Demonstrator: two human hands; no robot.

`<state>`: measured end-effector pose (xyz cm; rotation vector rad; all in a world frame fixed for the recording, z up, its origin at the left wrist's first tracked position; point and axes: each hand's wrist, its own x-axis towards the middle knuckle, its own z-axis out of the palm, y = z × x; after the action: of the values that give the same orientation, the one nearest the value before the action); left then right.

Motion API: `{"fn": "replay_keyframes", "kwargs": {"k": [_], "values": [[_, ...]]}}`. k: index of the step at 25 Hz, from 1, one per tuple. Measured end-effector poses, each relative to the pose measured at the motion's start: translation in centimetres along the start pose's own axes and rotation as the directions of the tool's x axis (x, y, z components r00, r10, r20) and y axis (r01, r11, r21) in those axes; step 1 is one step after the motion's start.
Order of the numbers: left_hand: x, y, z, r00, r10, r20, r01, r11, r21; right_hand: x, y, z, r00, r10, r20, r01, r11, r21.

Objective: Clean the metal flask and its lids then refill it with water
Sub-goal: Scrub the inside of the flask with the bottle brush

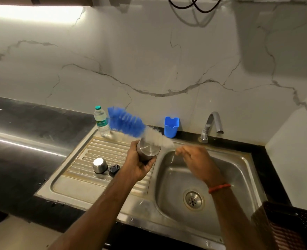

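Head view: my left hand grips the metal flask, my right hand beside it pinches the brush, and I think the wet flask could slip and bang into the sink under my hands.

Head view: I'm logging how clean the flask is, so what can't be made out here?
1. The cylindrical steel flask: head view shows only its base; mouth and inside face away, and the left hand covers its side.
2. The blue-and-white bristle brush: motion-blurred; handle hidden in the right hand; contact with the flask unclear.
3. The small black round lid: too small for detail.
4. The brown perforated basket: cut off by the lower right corner.
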<state>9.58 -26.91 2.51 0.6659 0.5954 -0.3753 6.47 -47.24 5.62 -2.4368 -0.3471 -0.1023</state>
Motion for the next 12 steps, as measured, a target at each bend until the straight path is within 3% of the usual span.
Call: {"fn": "replay_keyframes", "kwargs": {"k": [5, 7, 9, 12], "values": [[1.0, 1.5, -0.3, 0.999, 0.010, 0.036, -0.008, 0.999, -0.039, 1.5, -1.8, 2.9, 0.986, -0.154, 0.067, 0.148, 0.984, 0.096], [1.5, 3.0, -0.6, 0.997, 0.017, 0.080, -0.012, 0.998, -0.069, 1.2, 0.1, 2.0, 0.996, -0.059, 0.061, 0.046, 0.979, 0.199], [2.3, 4.6, -0.5, 0.997, 0.010, 0.074, -0.006, 0.998, -0.059, 1.1, 1.9, 0.7, 0.996, 0.084, -0.036, -0.069, 0.950, 0.305], [3.2, 5.8, -0.5, 0.999, -0.007, 0.048, 0.004, 0.997, 0.071, 2.0, 4.0, -0.4, 0.946, 0.241, -0.218, -0.171, 0.939, 0.298]]}}
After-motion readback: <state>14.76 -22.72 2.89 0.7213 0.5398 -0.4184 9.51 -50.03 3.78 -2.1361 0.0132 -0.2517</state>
